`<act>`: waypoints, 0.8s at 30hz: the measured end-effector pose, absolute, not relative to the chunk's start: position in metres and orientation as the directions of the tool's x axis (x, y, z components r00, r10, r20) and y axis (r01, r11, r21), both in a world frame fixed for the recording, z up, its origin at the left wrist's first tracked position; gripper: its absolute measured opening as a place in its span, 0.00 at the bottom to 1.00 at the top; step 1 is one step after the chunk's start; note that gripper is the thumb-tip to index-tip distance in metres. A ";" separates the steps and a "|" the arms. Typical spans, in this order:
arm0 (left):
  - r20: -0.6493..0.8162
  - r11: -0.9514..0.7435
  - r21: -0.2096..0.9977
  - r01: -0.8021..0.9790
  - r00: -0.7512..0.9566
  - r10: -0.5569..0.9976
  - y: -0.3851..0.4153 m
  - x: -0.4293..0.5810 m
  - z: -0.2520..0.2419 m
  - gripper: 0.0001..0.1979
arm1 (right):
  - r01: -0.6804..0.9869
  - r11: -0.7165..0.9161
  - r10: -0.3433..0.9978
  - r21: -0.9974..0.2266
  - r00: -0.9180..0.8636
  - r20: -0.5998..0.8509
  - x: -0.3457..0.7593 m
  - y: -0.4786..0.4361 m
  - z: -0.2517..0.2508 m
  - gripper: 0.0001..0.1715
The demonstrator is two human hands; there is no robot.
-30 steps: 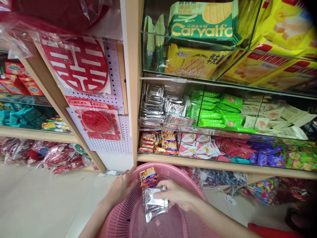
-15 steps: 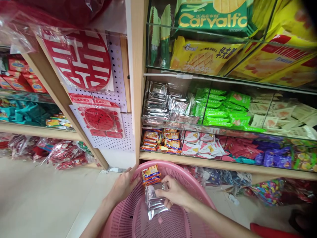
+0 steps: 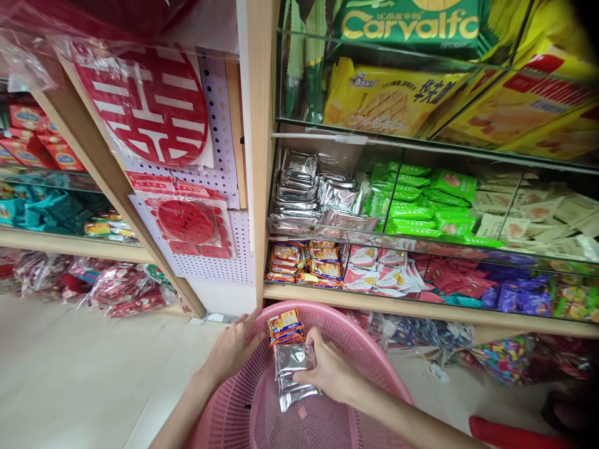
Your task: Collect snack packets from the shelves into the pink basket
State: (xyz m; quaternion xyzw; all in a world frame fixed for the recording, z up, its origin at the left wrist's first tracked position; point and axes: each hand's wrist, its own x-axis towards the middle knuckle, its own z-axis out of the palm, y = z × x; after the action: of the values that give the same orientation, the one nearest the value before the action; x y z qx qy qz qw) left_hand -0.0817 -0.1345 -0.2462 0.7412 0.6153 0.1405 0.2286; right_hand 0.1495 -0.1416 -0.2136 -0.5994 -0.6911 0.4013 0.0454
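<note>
On the view's clock face, red glossy packets (image 3: 28, 146) are seen near nine o'clock on a glass-fronted shelf, with crumpled teal packets (image 3: 47, 209) below. Clear plastic bags of red goods (image 3: 124, 284) are heaped between eight and nine. At ten, a large round red cut-out (image 3: 150, 109) is hung in clear wrapping; a smaller round red cut-out (image 3: 185, 221) is hung below it.

Toward seven, the bare left hand (image 3: 233, 349) is set at about ten o'clock on the rim of the round, perforated pink plastic basket (image 3: 367, 337). Its index finger is stretched along the rim and its thumb is held apart; whether the rim is clamped cannot be told, the other fingers being hidden. Inside the basket, toward twelve, small orange-and-blue packets (image 3: 285, 323) are stacked. Overlapping flat silver foil packets (image 3: 291, 357) are placed just beside these, at their six o'clock. They are touched from three o'clock by the bare right hand (image 3: 333, 371): its thumb is laid over them and its index finger is brought to their upper right edge. How firmly they are gripped cannot be told.

Above the basket, similar silver packets (image 3: 299, 190) are piled on a clear-fronted shelf. Toward three, bright green packets (image 3: 414, 209) are stacked, then flat beige packets (image 3: 538, 209); purple packets (image 3: 524, 296) are kept lower, toward four.
</note>
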 end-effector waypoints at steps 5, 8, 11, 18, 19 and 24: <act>-0.060 -0.136 0.514 0.847 0.193 0.979 -0.135 -0.080 -0.243 0.27 | 0.840 0.044 0.856 -0.541 -0.310 -0.413 0.156 -0.143 -0.218 0.27; -0.053 -0.135 0.517 0.845 0.189 0.980 -0.135 -0.079 -0.241 0.26 | 0.874 0.130 0.859 -0.468 -0.336 -0.388 0.159 -0.143 -0.223 0.28; -0.057 -0.136 0.517 0.845 0.193 0.980 -0.135 -0.079 -0.240 0.26 | 0.891 0.168 0.857 -0.422 -0.343 -0.384 0.160 -0.141 -0.224 0.29; -0.077 -0.130 0.513 0.848 0.197 0.977 -0.137 -0.079 -0.239 0.27 | 0.910 0.208 0.846 -0.359 -0.351 -0.400 0.158 -0.142 -0.212 0.29; -0.080 -0.129 0.515 0.847 0.197 0.977 -0.138 -0.079 -0.239 0.27 | 0.912 0.216 0.847 -0.348 -0.352 -0.399 0.158 -0.143 -0.212 0.30; -0.092 -0.121 0.524 0.843 0.197 0.976 -0.138 -0.079 -0.239 0.27 | 0.929 0.256 0.855 -0.266 -0.346 -0.385 0.158 -0.143 -0.219 0.33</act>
State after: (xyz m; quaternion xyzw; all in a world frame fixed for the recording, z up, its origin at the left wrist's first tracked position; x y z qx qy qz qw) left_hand -0.0793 -0.1377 -0.2394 0.7355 0.6184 0.1390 0.2393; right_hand 0.1581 -0.1435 -0.2192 -0.5659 -0.7884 0.2271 -0.0814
